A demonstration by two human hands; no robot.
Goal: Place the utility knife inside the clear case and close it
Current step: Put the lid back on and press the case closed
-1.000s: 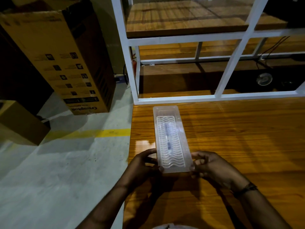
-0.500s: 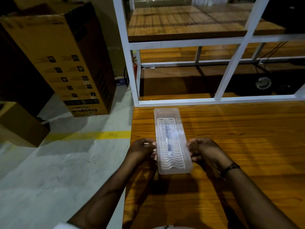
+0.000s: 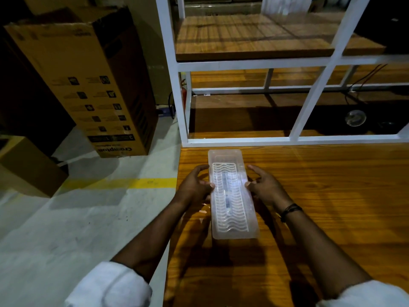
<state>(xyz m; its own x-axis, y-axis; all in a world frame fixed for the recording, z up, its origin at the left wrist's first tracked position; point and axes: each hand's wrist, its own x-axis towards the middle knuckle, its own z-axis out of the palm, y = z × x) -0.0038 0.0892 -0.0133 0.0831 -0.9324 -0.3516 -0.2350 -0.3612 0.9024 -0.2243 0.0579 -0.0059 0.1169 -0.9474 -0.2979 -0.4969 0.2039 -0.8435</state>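
Observation:
A long clear case (image 3: 232, 228) lies lengthwise on the wooden table (image 3: 327, 196), close to its left edge. Its lid, which has a wavy ribbed pattern, is down on it. The utility knife (image 3: 226, 197) shows dimly through the lid, lying along the middle of the case. My left hand (image 3: 194, 187) is against the left side of the case at its middle, thumb tip on the lid's edge. My right hand (image 3: 266, 187) mirrors it on the right side, thumb tip touching the edge. Both hands' fingers curl beside the case walls.
A white metal shelf frame (image 3: 250, 140) with wooden boards stands right behind the case. The table's left edge drops to a grey floor with a yellow line (image 3: 132, 183). A tall cardboard box (image 3: 88, 80) and a smaller one (image 3: 26, 167) stand at the left.
Both hands have slid from the near end of the case forward along its sides to the middle. The case has stayed in place on the table.

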